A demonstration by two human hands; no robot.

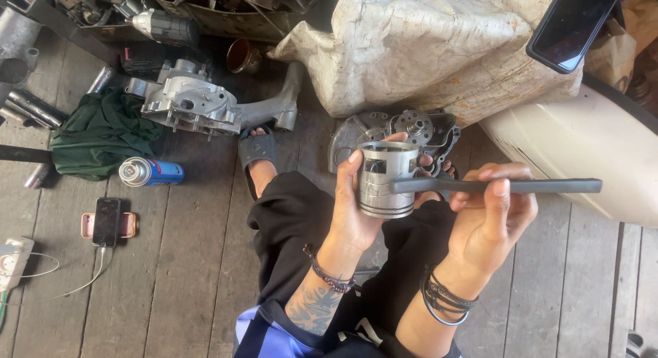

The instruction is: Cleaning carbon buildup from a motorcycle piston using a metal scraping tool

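My left hand (353,214) grips a silver metal piston (385,180), held upright above my lap. My right hand (490,214) holds a long flat dark file (507,186), held level, with its left end resting against the piston's side. Beaded and cord bracelets circle both wrists. Below the hands are my black trousers and a blue shirt edge.
A grey engine cover (411,135) lies on the wooden floor behind the piston. An engine case (192,104), green cloth (103,132), blue spray can (151,172) and a charging phone (107,222) lie to the left. A white sack (439,50) and a cream panel (582,152) stand on the right.
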